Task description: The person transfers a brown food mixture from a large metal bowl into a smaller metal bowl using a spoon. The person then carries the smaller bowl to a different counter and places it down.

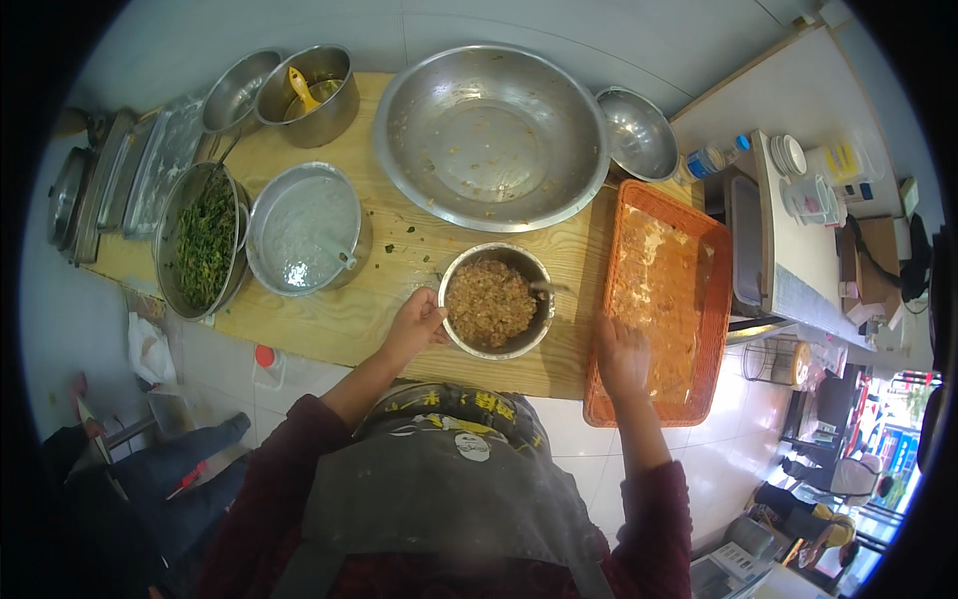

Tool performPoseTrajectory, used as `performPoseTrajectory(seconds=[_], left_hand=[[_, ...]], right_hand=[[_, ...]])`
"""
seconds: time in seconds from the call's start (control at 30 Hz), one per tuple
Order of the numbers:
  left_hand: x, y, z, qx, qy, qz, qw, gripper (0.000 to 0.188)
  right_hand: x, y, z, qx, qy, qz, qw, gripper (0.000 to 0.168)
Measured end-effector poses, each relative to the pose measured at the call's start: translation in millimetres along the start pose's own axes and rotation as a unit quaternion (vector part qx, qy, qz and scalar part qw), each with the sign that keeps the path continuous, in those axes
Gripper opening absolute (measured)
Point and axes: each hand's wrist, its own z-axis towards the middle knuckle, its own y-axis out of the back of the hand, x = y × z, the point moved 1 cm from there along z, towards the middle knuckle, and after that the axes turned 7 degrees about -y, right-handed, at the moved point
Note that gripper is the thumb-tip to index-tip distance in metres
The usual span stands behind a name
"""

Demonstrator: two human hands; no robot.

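Observation:
A small stainless steel bowl (pixel 552 318) stands near the table's front edge, filled with a brown minced mixture (pixel 490 303). My left hand (pixel 419 322) grips its left rim, the thumb on the edge. A utensil handle (pixel 552 287), blurred, sticks out over the bowl's right rim. To the right, my right hand (pixel 625 359) is over the left side of an orange woven plastic basket (pixel 720 322). Motion blurs its fingers, and nothing shows clearly in them. A wet, orange-stained lining (pixel 658 299) covers the basket's inside.
Behind the bowl sits a wide steel basin (pixel 486 150) with food scraps. At left are a pot of chopped greens (pixel 202 247), a pot of pale liquid (pixel 303 228) and a pot with a yellow brush (pixel 301 90). A person's legs (pixel 179 464) show at lower left.

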Motion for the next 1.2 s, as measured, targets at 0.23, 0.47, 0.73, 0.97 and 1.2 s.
performPoseTrajectory(seconds=[0.23,0.47,0.73,0.97,1.2], left_hand=[[-3,-14,-17,0.049,0.086,0.008,0.995,0.018],[-12,-6,-6,0.050,0.107,0.036,0.992,0.018],[5,-2,1,0.047,0.065,0.001,0.997,0.022],[-15,7,4,-0.019,0.026,-0.056,0.998,0.031],[-19,26,20,-0.077,-0.028,-0.104,0.991,0.029]], right_hand=[[41,20,-40,0.014,0.019,0.102,0.994,0.023],[34,18,-26,0.025,-0.042,0.109,0.993,0.024],[35,7,-35,0.032,-0.107,0.166,0.980,0.009],[45,38,49,0.047,-0.195,0.287,0.937,0.014],[32,11,175,0.055,-0.166,0.297,0.939,0.022]])
